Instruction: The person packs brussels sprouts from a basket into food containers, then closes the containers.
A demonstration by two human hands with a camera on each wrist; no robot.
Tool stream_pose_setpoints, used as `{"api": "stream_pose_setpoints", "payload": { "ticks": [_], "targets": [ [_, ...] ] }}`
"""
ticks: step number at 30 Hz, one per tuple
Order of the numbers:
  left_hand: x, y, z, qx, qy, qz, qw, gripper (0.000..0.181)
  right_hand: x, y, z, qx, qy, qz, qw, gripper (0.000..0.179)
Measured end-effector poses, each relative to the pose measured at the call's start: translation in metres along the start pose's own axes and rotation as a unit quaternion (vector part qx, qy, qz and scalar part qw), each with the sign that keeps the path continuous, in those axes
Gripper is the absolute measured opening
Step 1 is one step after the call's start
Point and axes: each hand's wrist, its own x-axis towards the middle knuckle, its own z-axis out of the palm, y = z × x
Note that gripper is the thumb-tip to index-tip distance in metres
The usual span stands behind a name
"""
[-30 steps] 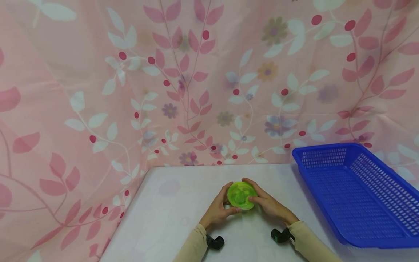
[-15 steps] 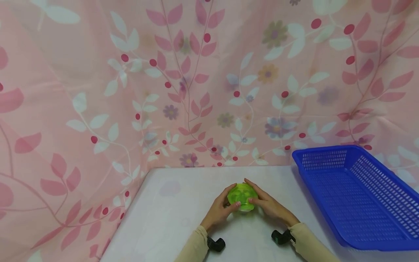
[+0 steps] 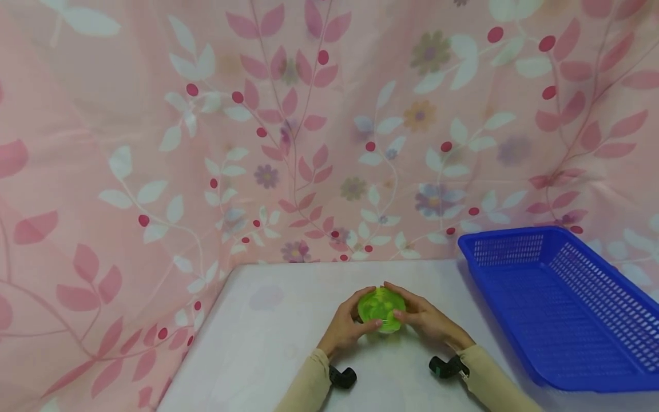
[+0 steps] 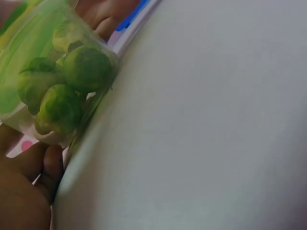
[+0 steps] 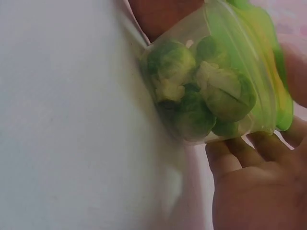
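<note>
A clear round plastic container (image 5: 158, 112) with a bright green lid (image 3: 378, 306) stands on the white table. Several Brussels sprouts (image 4: 86, 68) show through its wall in both wrist views. From the left, my left hand (image 3: 345, 325) holds it, fingers curved along the side and thumb on the near edge of the lid. My right hand (image 3: 429, 317) grips the opposite side, its thumb pressing on the lid's right part. In the right wrist view, the right fingers (image 5: 259, 148) lie against the container's wall. The far fingers are mostly hidden in the head view.
At the right of the white table (image 3: 268, 332) sits a large blue plastic basket (image 3: 582, 320) with slotted walls. A pink floral curtain (image 3: 309, 131) hangs behind the table and along its left side. Black wrist cameras (image 3: 343, 377) are strapped below both hands.
My left thumb has moved up from the container's near side onto the lid's edge. The right hand has barely shifted, and the container stays in about the same place.
</note>
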Motion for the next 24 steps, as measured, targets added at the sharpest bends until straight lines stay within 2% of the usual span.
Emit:
{"api": "stream_pose_setpoints", "payload": {
  "ticks": [4,11,15,20,24],
  "targets": [
    [0.005,0.002,0.002,0.019,0.004,-0.003,0.9998,0.075,-0.001,-0.002,0.001,-0.005,0.015,0.005,0.9999,0.069],
    [0.009,0.004,0.009,0.013,0.025,-0.018,0.9994,0.078,-0.002,-0.009,0.007,-0.08,0.064,0.029,0.9944,0.075],
    [0.007,0.001,0.011,0.011,0.031,-0.023,0.9992,0.078,-0.003,-0.008,0.007,-0.093,0.06,0.04,0.9931,0.083],
    [0.006,0.001,0.012,0.008,0.033,-0.018,0.9993,0.078,-0.004,-0.002,0.003,-0.082,0.035,0.005,0.996,0.088],
    [0.008,0.004,0.01,-0.005,0.037,-0.007,0.9993,0.08,-0.002,-0.001,0.0,-0.056,0.03,-0.027,0.9976,0.089]
  ]
}}
